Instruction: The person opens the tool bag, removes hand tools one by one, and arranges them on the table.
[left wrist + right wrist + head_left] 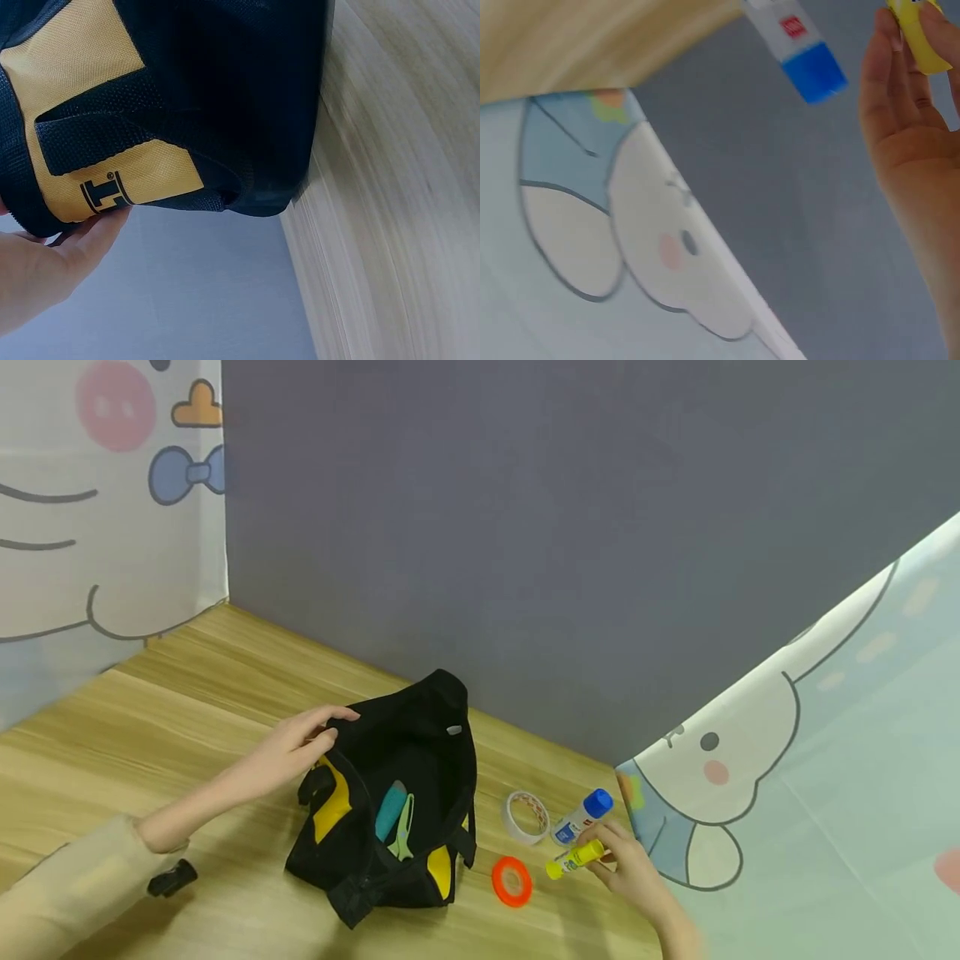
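A black-and-yellow tool bag [330, 814] stands with its mouth spread. My left hand [300, 745] grips the bag's rim on the left; in the left wrist view its fingers lie against the yellow panel [75, 45]. Inside the bag are a teal rounded object [391, 810] and a light green tool [403, 828], partly hidden by the front wall. My right hand [626, 868] pinches a small yellow glue stick [573, 858] between thumb and fingers, right of the bag. Just behind it is a white glue stick with a blue cap [581, 818].
A roll of clear tape [517, 818] and an orange tape roll [512, 882] lie between the bag and my right hand. A black buckle [172, 878] is near my left sleeve. A grey wall [525, 568] rises behind the wooden table [172, 710], with cartoon-printed panels at both sides.
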The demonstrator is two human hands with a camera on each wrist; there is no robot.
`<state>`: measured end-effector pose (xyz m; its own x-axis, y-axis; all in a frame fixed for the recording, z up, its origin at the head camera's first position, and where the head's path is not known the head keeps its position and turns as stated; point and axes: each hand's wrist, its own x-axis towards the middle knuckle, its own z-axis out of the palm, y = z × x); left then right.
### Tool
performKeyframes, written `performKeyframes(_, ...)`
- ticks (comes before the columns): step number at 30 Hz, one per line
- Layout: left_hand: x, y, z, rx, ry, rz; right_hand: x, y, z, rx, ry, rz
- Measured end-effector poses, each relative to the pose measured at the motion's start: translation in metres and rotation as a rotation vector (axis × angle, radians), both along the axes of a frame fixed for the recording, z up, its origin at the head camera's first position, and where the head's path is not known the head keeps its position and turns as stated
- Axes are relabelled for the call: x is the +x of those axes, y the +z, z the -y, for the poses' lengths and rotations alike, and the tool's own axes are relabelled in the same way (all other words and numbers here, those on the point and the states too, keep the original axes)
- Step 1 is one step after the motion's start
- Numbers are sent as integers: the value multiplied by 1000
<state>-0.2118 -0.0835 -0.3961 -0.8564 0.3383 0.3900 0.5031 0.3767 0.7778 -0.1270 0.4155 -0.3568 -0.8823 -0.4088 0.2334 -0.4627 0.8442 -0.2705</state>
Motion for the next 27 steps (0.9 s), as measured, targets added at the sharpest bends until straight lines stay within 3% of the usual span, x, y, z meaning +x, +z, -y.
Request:
performKeyframes(8,-2,1,4,-28,13,-8,6,-20,-11,17,-54,67)
performKeyframes(12,-2,0,2,-35,13,-4,7,-23,-18,19,-69,32)
performKeyframes(16,-1,1,2,-36,18,-1,2,-23,-26,24,-98,-24)
performKeyframes(21,0,3,2,-40,16,3,-7,-22,-41,35,-216,-4)
performKeyframes(27,2,4,1,-46,33,10,-23,-18,-58,50,-250,8)
